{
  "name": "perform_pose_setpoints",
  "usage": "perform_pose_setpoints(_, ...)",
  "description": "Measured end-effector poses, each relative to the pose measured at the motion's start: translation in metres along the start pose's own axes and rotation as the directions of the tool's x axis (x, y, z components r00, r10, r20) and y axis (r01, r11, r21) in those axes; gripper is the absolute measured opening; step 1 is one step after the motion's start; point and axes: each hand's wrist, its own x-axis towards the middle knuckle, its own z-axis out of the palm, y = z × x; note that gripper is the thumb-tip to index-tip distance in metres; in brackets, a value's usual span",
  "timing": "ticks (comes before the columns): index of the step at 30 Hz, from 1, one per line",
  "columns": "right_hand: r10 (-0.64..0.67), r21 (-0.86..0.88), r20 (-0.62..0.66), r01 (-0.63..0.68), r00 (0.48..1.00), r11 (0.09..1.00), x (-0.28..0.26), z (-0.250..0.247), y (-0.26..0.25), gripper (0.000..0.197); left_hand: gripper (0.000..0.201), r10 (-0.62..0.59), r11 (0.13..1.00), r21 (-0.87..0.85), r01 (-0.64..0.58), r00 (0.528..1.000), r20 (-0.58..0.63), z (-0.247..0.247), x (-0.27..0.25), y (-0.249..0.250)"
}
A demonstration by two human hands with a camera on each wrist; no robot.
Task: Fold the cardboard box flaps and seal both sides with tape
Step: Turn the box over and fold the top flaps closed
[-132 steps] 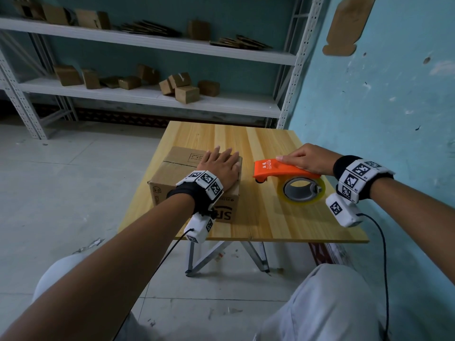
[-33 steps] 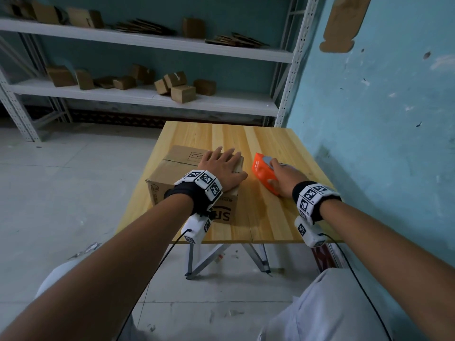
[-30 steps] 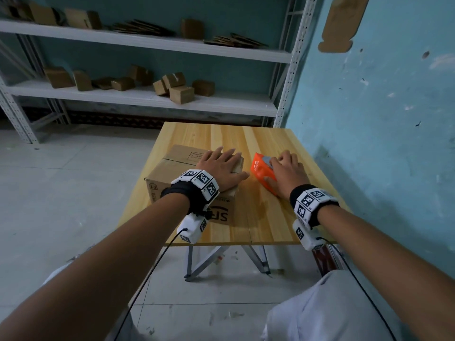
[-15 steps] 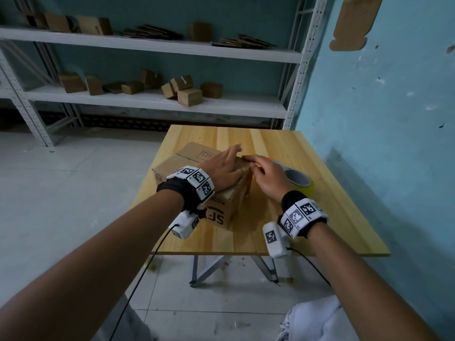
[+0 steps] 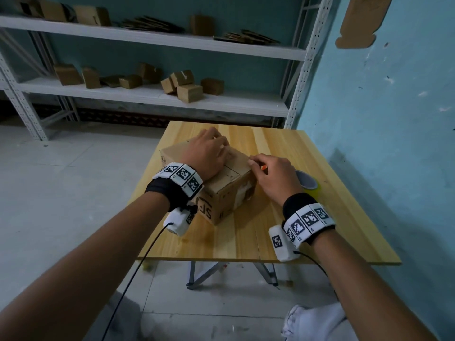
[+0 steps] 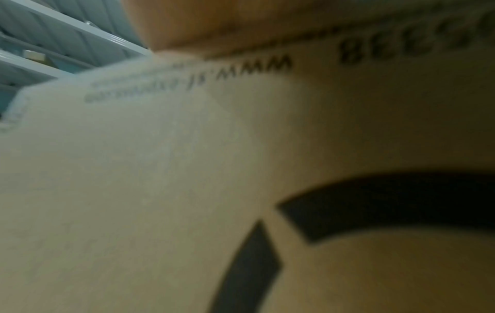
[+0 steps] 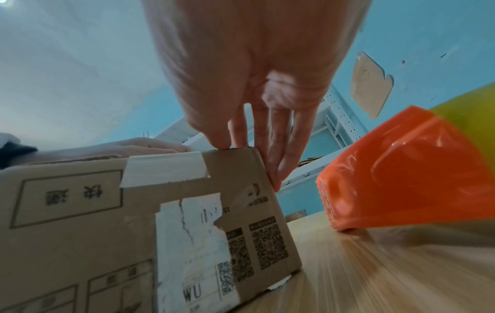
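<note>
A brown cardboard box with closed flaps stands on the wooden table. My left hand lies flat on its top. The left wrist view shows only the box's printed side, close and blurred. My right hand is at the box's right top edge. In the right wrist view its fingers are straight, running down the box's corner, with the thumb tip on the top edge. The orange tape dispenser with its yellow roll lies just right of that hand, nobody holding it.
An old strip of white tape and a torn label are on the box's right side. White metal shelves with small cardboard boxes stand behind the table. A blue wall runs close along the right.
My right hand let go of the tape dispenser and moved left onto the box's right top edge. The box has turned on the table under my left hand.
</note>
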Motion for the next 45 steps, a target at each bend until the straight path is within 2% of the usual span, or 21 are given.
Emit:
perform_pose_setpoints(4, 0.014, -0.042, -0.039, -0.016, 0.999, 0.999, -0.001, -0.001, -0.006, 0.031, 0.033, -0.154, 0.981, -0.107, 0.164, 0.983, 0.097, -0.008, -0.006, -0.009)
perform_pose_setpoints(6, 0.049, -0.072, -0.037, -0.052, 0.998, 0.996, -0.002, 0.000, -0.007, 0.035, 0.035, -0.175, 0.970, -0.147, 0.193, 0.976, 0.130, -0.010, -0.011, -0.011)
perform_pose_setpoints(9, 0.085, -0.094, -0.025, -0.087, 0.996, 0.992, -0.004, 0.001, -0.006, 0.040, 0.035, -0.138, 0.968, -0.182, 0.170, 0.975, 0.174, -0.011, -0.021, -0.011)
perform_pose_setpoints(12, 0.072, -0.094, 0.005, -0.072, 0.997, 0.993, -0.002, 0.003, -0.004, 0.036, 0.041, -0.081, 0.988, -0.107, 0.107, 0.973, 0.218, -0.001, -0.031, -0.013)
perform_pose_setpoints(15, -0.051, 0.009, 0.168, 0.050, 0.985, 0.999, 0.004, 0.009, 0.000, 0.043, 0.043, -0.043, 0.984, -0.157, 0.080, 0.972, 0.230, 0.006, -0.033, -0.019)
perform_pose_setpoints(17, -0.103, 0.060, 0.221, 0.092, 0.970, 0.994, 0.005, 0.012, 0.001, 0.042, 0.043, -0.011, 0.984, -0.171, 0.051, 0.973, 0.232, 0.006, -0.030, -0.022)
perform_pose_setpoints(21, -0.099, 0.056, 0.214, 0.089, 0.972, 0.995, 0.006, 0.012, 0.003, 0.042, 0.039, 0.037, 0.982, -0.190, -0.011, 0.990, 0.137, 0.005, -0.029, -0.022)
perform_pose_setpoints(24, -0.099, 0.024, 0.226, 0.096, 0.969, 0.995, 0.004, 0.011, 0.000, 0.055, 0.038, 0.038, 0.978, -0.207, -0.019, 0.995, 0.090, 0.007, -0.034, -0.021)
perform_pose_setpoints(33, -0.085, 0.005, 0.208, 0.086, 0.975, 0.996, 0.001, 0.007, -0.005, 0.066, 0.054, 0.027, 0.989, -0.149, 0.012, 0.967, 0.254, -0.003, -0.042, -0.009)
perform_pose_setpoints(45, -0.094, -0.004, 0.167, 0.096, 0.981, 0.995, 0.001, 0.009, -0.003, 0.068, 0.063, 0.006, 0.987, -0.155, 0.035, 0.967, 0.256, -0.001, -0.043, -0.011)
